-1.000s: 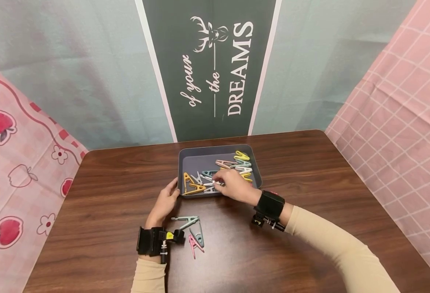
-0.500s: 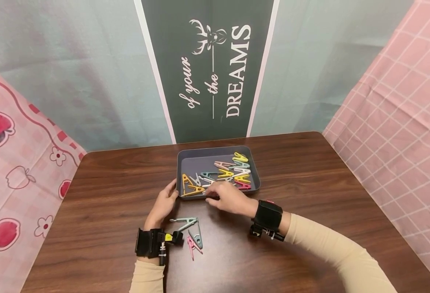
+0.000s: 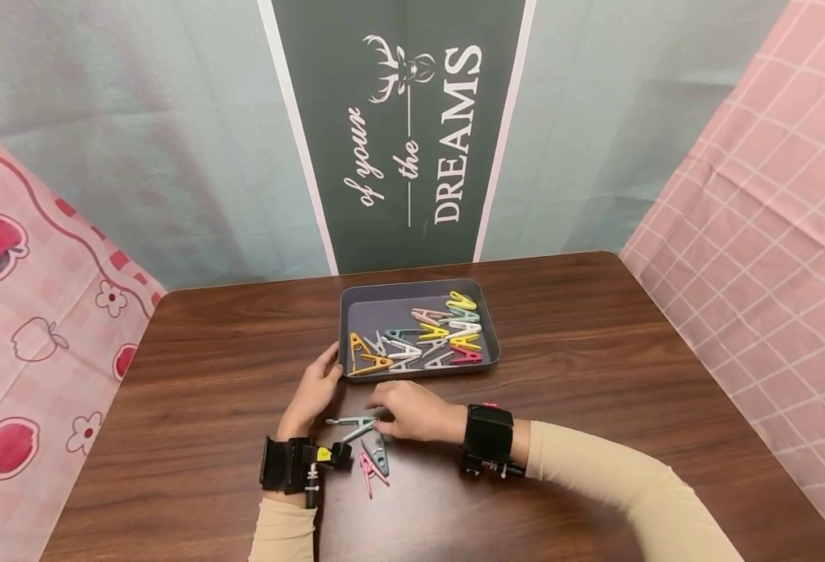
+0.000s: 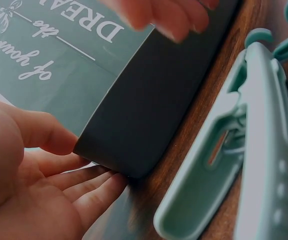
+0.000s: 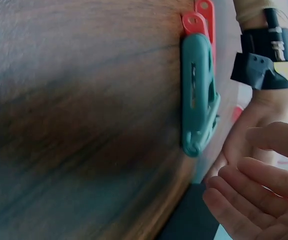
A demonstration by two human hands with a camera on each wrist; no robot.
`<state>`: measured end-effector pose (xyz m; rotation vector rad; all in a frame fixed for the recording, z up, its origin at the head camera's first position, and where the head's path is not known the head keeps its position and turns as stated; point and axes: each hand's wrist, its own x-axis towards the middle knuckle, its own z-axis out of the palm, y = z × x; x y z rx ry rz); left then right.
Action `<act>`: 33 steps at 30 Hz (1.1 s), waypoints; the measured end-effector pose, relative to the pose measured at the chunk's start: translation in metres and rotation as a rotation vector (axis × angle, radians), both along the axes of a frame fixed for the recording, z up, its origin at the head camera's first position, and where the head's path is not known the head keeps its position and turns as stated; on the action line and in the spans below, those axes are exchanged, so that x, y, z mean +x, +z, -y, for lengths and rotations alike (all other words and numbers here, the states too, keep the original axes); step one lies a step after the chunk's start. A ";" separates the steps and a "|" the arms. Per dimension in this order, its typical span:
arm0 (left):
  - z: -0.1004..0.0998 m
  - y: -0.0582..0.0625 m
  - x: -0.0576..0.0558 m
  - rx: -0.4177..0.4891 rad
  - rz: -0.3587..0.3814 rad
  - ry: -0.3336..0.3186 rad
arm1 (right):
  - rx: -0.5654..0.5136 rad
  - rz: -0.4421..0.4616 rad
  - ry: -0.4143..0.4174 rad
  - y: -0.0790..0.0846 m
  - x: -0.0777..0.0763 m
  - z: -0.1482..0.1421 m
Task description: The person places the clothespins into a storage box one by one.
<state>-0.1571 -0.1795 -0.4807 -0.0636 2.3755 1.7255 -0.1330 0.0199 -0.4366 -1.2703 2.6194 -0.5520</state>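
My left hand [image 3: 314,390] holds the near left corner of a dark grey tray [image 3: 373,311]; in the left wrist view its thumb sits at the rim and its fingers lie low against the corner. In front of the tray, my right hand [image 3: 414,412] hovers with loosely bent fingers and nothing in them. Its fingertips are close to a pale green clothespin [image 3: 352,422] on the table, beside a teal clothespin [image 3: 380,459] and a pink clothespin [image 3: 368,471]. The pale green clothespin [image 4: 264,130] looms large in the left wrist view.
Several clothespins lie in the tray, among them an orange clothespin [image 3: 372,364], a red clothespin [image 3: 467,357] and a yellow clothespin [image 3: 461,301]. The brown wooden table [image 3: 560,336] is bounded by a grey-green curtain [image 3: 581,117] behind and pink cloths at both sides.
My right hand has left the tray, coming toward me and to the left, over the loose clothespins. White clothespins it covered now show in the tray. The left hand stays at the corner.
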 end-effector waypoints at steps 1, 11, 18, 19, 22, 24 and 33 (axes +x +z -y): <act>0.000 0.000 0.000 0.002 0.004 0.000 | 0.004 -0.001 0.003 -0.001 0.000 0.002; 0.001 0.001 -0.001 0.001 -0.012 0.000 | 0.074 -0.033 -0.015 -0.009 0.003 0.016; 0.002 0.002 0.000 -0.001 -0.013 0.007 | 0.106 -0.027 -0.042 -0.014 0.001 0.026; 0.001 0.002 0.001 0.002 -0.011 0.007 | 0.102 -0.032 -0.041 -0.015 0.000 0.026; 0.001 0.003 0.002 0.006 -0.008 0.009 | 0.096 -0.041 -0.034 -0.017 -0.001 0.029; 0.000 0.003 0.003 0.005 -0.008 0.011 | 0.090 -0.038 -0.030 -0.018 -0.001 0.031; -0.001 0.002 0.001 0.031 -0.007 0.005 | 0.114 -0.030 -0.021 -0.020 -0.002 0.040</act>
